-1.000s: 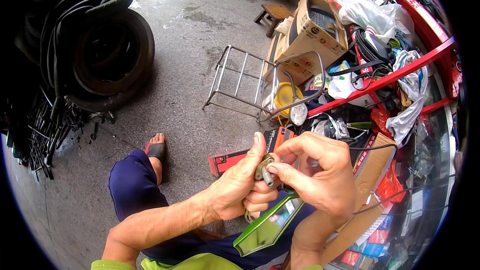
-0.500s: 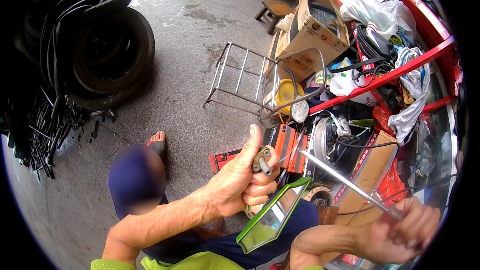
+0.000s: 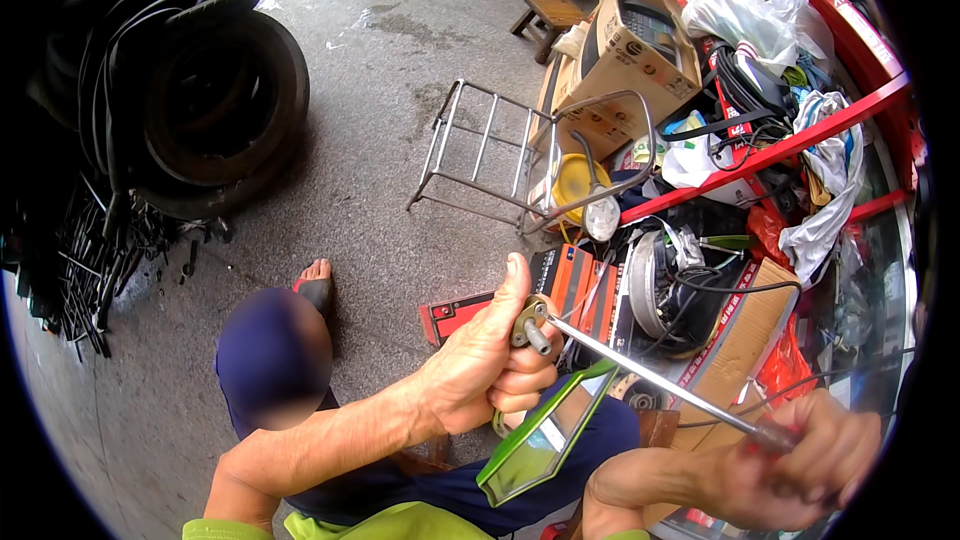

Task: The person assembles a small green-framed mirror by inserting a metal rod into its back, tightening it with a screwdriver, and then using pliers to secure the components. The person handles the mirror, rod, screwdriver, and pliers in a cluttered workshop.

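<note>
My left hand (image 3: 490,360) is closed, thumb up, around a small brass-coloured metal mount (image 3: 531,324) with a short stud and screw holes. Just below the fist hangs a green-framed mirror (image 3: 548,436), angular like a motorcycle's rear-view mirror; my fingers hide whether it joins the mount. My right hand (image 3: 800,460), slightly blurred, grips the handle of a long-shafted screwdriver (image 3: 660,380). Its tip meets the mount at a screw hole beside my left thumb.
Old tyres (image 3: 280,130) are stacked at the left. Ahead stand a metal carrier rack (image 3: 480,180), a cardboard box (image 3: 630,60) and a wooden stool (image 3: 555,12). A red-framed shelf (image 3: 760,162) with jumbled goods fills the right. A person's blue cap (image 3: 265,360) shows at lower left.
The screwdriver has come left and slightly down, its tip now on the mount instead of apart from it. My left hand has shifted only slightly.
</note>
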`<action>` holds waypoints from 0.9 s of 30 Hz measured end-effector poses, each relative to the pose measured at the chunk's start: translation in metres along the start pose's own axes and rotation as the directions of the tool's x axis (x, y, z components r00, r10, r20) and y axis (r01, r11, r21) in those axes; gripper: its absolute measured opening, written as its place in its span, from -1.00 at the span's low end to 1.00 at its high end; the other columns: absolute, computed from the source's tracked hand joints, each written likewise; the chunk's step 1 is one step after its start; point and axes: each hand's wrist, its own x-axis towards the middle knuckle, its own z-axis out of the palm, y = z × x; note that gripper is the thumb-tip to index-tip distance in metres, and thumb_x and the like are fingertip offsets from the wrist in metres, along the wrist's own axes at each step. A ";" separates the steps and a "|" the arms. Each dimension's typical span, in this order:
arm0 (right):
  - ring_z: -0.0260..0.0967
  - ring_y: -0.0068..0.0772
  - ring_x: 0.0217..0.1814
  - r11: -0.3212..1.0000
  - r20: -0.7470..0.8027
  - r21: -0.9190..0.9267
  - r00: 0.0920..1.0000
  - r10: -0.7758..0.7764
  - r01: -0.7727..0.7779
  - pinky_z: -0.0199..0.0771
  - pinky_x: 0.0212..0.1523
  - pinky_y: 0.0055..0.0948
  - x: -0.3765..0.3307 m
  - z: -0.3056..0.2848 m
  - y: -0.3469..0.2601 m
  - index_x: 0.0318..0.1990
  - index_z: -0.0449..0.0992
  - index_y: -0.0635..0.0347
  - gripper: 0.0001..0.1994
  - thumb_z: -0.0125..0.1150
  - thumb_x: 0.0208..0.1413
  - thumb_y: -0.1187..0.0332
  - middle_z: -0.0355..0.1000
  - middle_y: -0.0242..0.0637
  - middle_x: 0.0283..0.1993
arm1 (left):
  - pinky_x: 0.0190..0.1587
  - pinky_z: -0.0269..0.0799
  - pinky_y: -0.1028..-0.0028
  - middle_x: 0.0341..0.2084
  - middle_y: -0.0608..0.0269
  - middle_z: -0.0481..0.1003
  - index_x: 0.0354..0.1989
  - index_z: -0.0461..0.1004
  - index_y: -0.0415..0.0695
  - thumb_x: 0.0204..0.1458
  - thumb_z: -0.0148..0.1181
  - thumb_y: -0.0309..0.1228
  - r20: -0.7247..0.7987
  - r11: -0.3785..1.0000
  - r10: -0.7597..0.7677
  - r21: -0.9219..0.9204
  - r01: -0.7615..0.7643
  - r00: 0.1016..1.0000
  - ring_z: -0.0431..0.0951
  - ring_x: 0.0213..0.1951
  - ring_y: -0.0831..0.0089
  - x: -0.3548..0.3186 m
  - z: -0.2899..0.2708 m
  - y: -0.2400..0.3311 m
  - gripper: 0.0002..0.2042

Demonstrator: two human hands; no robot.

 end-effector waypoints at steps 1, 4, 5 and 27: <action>-0.24 -0.77 -0.81 1.000 -0.007 -0.010 1.000 -0.004 0.004 -0.35 -0.74 -0.73 0.000 0.000 0.000 -0.58 0.16 0.12 -0.82 -0.12 0.01 0.56 -0.01 -0.52 -0.67 | -0.76 -0.29 0.62 -0.77 0.57 -0.05 -0.54 0.20 0.01 0.06 -0.32 0.31 0.002 1.000 -0.002 -0.001 0.002 1.000 -0.14 -0.77 0.72 0.000 0.000 0.000 -0.43; -0.24 -0.76 -0.80 1.000 0.018 -0.019 1.000 0.023 -0.023 -0.33 -0.73 -0.72 -0.001 -0.001 -0.001 -0.57 0.15 0.11 -0.83 -0.12 0.02 0.55 -0.02 -0.53 -0.65 | -0.76 -0.29 0.62 -0.78 0.57 -0.05 -0.54 0.21 0.01 0.06 -0.33 0.31 0.005 1.000 0.000 0.000 0.000 1.000 -0.14 -0.77 0.72 0.001 0.000 -0.001 -0.43; -0.25 -0.76 -0.80 0.999 0.011 -0.046 1.000 -0.018 0.019 -0.34 -0.73 -0.71 -0.002 -0.002 -0.001 -0.56 0.15 0.11 -0.83 -0.12 0.02 0.55 -0.03 -0.53 -0.65 | -0.76 -0.29 0.62 -0.78 0.57 -0.05 -0.54 0.21 0.01 0.06 -0.33 0.31 0.004 1.000 0.002 0.005 -0.002 1.000 -0.14 -0.77 0.72 0.001 0.000 -0.001 -0.43; -0.10 -0.70 -0.73 0.978 0.122 -0.147 0.984 -0.131 0.148 -0.18 -0.80 -0.69 -0.003 0.005 0.020 -0.51 0.37 0.16 -0.68 0.03 0.19 0.14 0.12 -0.55 -0.58 | -0.75 -0.29 0.63 -0.77 0.54 -0.05 -0.56 0.23 -0.02 0.11 -0.27 0.24 0.004 0.997 -0.049 -0.063 0.049 0.999 -0.15 -0.76 0.71 0.000 0.001 0.002 -0.45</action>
